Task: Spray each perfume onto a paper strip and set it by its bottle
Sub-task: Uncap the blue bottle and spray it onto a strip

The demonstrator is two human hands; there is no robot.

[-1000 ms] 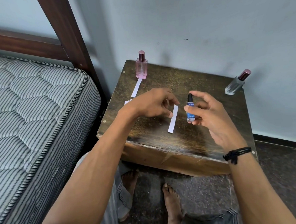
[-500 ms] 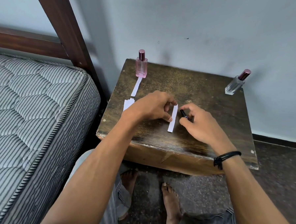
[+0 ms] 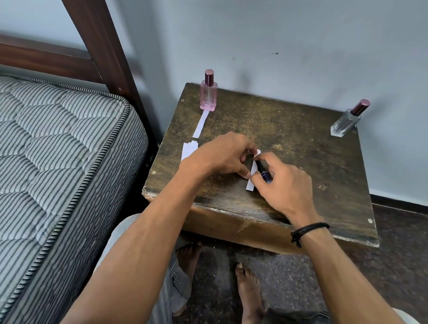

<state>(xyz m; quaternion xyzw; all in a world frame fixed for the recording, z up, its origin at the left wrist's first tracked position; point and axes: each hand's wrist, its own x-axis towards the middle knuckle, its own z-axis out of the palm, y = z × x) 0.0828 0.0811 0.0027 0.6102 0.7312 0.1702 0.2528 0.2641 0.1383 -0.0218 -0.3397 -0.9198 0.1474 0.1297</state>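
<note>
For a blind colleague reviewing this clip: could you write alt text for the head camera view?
Over a dark wooden table, the right hand holds a blue bottle beside a paper strip that the left hand touches. A pink bottle with a white strip stands back left, a clear bottle back right.

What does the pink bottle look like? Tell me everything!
The pink bottle is small and flat-sided, like see-through pink glass, with a shiny dark-red round cap on. It stands upright at the far left corner of the wooden table, near the wall. A white paper strip lies in front, its far end reaching the bottle's base. No hand touches it.
</note>
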